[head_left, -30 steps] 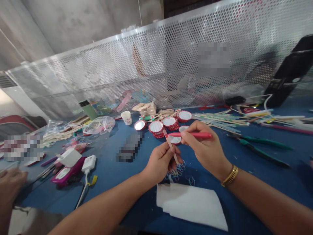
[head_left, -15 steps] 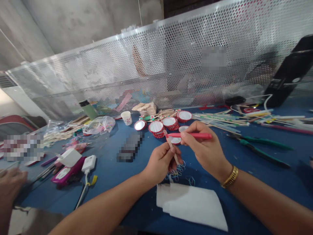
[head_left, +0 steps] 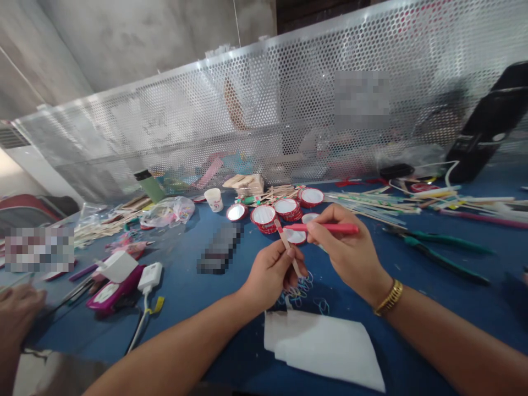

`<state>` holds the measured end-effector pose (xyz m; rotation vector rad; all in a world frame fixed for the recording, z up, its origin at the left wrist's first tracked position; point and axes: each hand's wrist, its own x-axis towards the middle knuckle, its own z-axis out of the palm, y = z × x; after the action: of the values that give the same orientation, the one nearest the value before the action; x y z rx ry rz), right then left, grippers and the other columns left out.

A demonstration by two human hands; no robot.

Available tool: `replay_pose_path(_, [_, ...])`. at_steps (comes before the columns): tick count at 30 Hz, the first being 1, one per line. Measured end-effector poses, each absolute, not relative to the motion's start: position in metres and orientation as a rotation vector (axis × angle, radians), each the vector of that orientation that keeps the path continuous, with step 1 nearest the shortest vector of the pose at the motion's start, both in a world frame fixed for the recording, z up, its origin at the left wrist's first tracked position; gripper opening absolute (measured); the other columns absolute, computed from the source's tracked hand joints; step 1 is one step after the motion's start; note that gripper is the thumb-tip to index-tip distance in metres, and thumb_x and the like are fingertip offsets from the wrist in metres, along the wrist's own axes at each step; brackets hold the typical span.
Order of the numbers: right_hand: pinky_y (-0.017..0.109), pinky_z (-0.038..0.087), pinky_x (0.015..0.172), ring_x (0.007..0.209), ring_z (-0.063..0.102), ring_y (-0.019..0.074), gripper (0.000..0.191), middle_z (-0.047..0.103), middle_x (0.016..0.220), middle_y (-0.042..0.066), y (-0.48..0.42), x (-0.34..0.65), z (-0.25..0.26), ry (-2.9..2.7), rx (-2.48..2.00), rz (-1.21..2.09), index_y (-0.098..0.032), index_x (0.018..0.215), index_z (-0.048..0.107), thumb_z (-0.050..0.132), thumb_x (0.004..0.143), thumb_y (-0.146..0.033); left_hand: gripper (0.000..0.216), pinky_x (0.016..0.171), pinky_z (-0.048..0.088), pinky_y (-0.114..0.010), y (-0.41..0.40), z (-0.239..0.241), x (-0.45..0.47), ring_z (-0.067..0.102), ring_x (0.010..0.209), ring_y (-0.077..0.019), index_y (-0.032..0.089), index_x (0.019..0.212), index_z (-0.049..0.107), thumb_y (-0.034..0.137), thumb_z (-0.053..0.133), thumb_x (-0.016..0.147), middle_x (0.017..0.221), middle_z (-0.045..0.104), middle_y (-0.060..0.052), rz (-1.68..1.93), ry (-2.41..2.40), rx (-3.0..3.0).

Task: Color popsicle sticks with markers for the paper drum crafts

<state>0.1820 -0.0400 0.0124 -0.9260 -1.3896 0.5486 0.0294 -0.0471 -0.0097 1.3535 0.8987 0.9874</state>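
My left hand (head_left: pixel 274 269) is closed on a flat wooden craft stick (head_left: pixel 286 244), held upright at a tilt, with red colouring near its upper end. My right hand (head_left: pixel 344 250) grips a red marker pen (head_left: pixel 336 227), whose tip points left at the stick's upper part. Whether the tip touches the wood I cannot tell. Behind the stick stand stacks of round red-rimmed pieces with white tops (head_left: pixel 264 215). Below my hands lie thin looped bands (head_left: pixel 303 286) and a folded white cloth or paper (head_left: pixel 325 346).
Green-handled pliers (head_left: pixel 447 253) lie at the right. A dark phone (head_left: pixel 220 247), a paper cup (head_left: pixel 213 199) and a white charger (head_left: pixel 119 266) are to the left. Another person's hand (head_left: pixel 20 308) rests at the left edge. A perforated metal screen (head_left: pixel 173 132) borders the table's back.
The upper end of the stick now shows a red patch where it looked mostly bare. The marker has shifted very slightly to the right, away from the stick.
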Motion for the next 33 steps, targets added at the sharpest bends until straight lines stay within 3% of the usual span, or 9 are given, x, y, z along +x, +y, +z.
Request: replay_pose_path(33, [0.032,0.045,0.063,0.062,0.056,0.015,0.018,0.059,0.065,-0.001,-0.0404,0.1824,0.0134,-1.444,-0.928,0.54,-0.021,0.069,0.055,0.062,0.083,-0.03,0.047,0.038,0.034,-0.018,-0.047,-0.0095,0.0287,0.048,0.042,-0.0071,0.016,0.084,0.055,0.063,0.062,0.078,0.063,0.063,0.0,0.99,0.895,1.346])
